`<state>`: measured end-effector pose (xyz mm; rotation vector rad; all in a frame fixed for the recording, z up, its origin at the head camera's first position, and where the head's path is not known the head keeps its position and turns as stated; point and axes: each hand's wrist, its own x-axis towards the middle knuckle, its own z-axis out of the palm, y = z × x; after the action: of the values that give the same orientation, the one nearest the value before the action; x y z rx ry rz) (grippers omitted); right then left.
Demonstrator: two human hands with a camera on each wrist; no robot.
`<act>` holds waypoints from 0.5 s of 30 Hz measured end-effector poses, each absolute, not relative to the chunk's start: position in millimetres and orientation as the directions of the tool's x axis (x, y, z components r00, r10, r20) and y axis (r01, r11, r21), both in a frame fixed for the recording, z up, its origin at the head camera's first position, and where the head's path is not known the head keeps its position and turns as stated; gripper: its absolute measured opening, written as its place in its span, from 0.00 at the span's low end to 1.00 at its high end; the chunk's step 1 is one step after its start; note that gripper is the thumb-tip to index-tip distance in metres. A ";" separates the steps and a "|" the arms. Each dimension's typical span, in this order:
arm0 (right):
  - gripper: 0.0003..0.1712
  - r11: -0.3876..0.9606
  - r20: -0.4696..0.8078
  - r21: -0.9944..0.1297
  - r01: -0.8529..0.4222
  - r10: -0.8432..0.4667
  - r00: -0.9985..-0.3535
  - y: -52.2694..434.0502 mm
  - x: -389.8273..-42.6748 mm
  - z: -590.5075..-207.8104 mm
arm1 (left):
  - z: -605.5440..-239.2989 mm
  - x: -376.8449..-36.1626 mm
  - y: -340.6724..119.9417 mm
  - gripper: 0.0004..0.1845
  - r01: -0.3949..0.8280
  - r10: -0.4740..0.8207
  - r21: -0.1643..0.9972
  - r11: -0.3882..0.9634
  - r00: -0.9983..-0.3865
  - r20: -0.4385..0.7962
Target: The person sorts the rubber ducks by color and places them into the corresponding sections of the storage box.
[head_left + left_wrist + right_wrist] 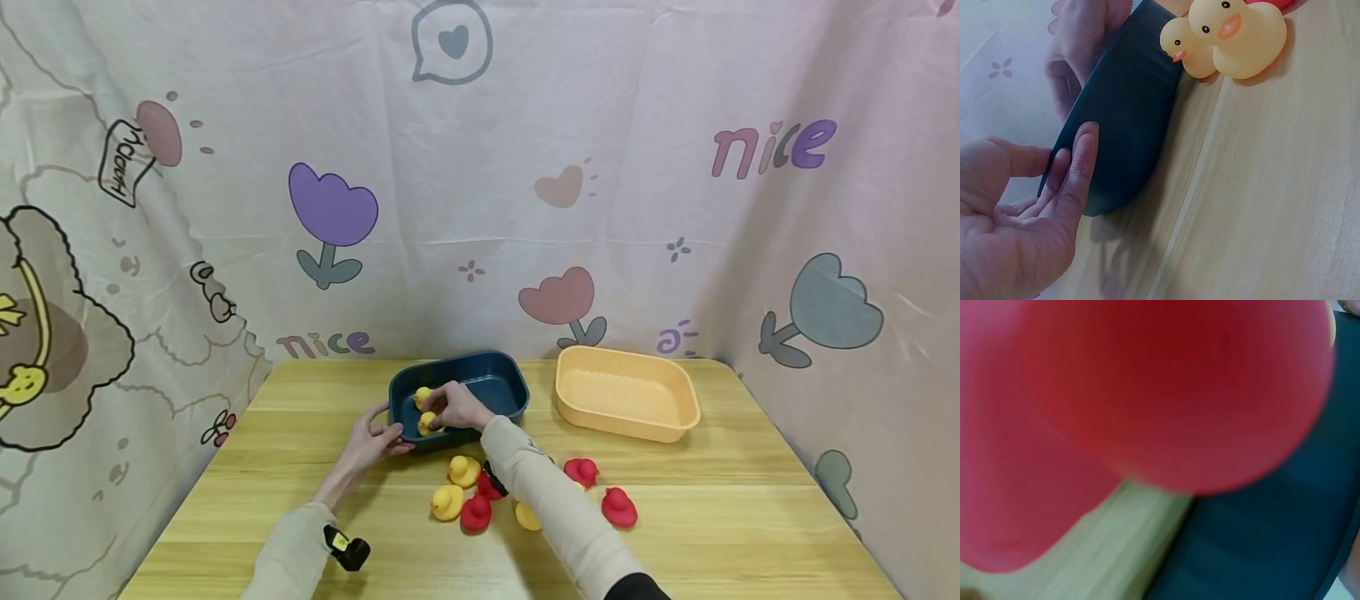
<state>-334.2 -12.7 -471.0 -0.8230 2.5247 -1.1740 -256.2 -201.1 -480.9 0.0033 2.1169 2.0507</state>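
Only readable writing from my seat is on the curtain (480,167) behind the bench (750,517): "nice" in pink and purple up at 2 o'clock, and a smaller "nice" low down at 10 o'clock, right where the cloth meets the bench edge. There's also a little tag print at far left with letters I can't make out.

Right hand (455,406) is down inside the dark blue tub (495,379), fingers curled around a yellow duck (427,423) at the tub's near-left corner. A second yellow duck (422,396) sits just behind it, also in the tub. Left hand (372,439) has straight fingers laid flat against the tub's outer wall at about 8 o'clock; the left wrist view shows that clearly, no real grip.

Other stuff: a peach tub (626,392) at 3 o'clock from the blue one, apart from it. On the bench at 6 o'clock of the blue tub there's a bunch of loose yellow ducks (447,502) and red ducks (618,507), and my right forearm (555,500) lies across the pile and hides part of it. The right wrist view is mostly a blurry red blob filling the frame.
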 end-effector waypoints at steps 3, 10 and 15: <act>0.16 0.528 0.016 -0.754 -0.391 -0.581 -0.814 -12.2 -333.8 -470.9 | -480.6 -256.6 -199.5 0.32 -0.129 0.133 0.991 0.045 -0.982 -0.134; 0.19 0.558 0.028 -0.707 -0.434 -0.591 -0.806 -10.1 -329.6 -465.6 | -479.5 -257.2 -198.9 0.31 -0.109 0.147 0.993 0.039 -0.983 -0.114; 0.20 0.525 0.130 -0.657 -0.541 -0.628 -0.767 10.0 -312.9 -441.7 | -480.1 -256.2 -201.5 0.31 -0.121 0.154 0.992 0.024 -0.980 -0.123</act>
<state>-312.9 10.0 -441.7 -1.0155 2.6339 -1.0685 -256.2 -201.5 -480.1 0.0345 2.0966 2.0672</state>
